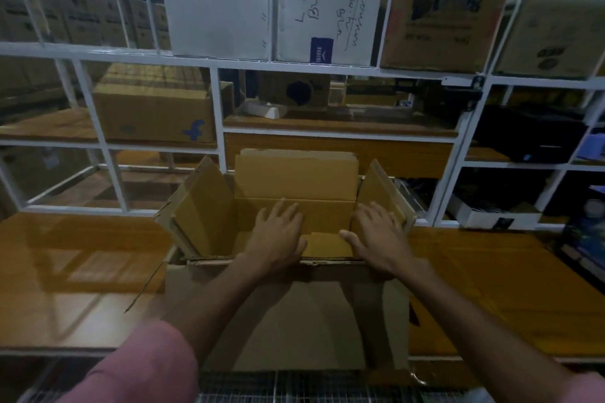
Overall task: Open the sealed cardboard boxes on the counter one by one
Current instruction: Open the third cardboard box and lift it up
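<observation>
A brown cardboard box point(296, 177) stands on the wooden counter point(82, 265) right in front of me, its top open. The far flap stands upright, the left and right flaps lean outward, and the near flap hangs down toward me. My left hand point(278, 235) reaches over the near edge into the box, fingers spread and fairly straight. My right hand point(376, 235) does the same beside the right flap, fingers spread. Neither hand grips anything that I can see. The box bottom is mostly hidden by my hands.
A white metal rack point(219, 101) rises behind the counter. It holds a brown box with a blue logo point(154, 111), two white boxes point(271, 16) on top and more brown cartons point(442, 26). A white tray point(491, 213) sits at the right.
</observation>
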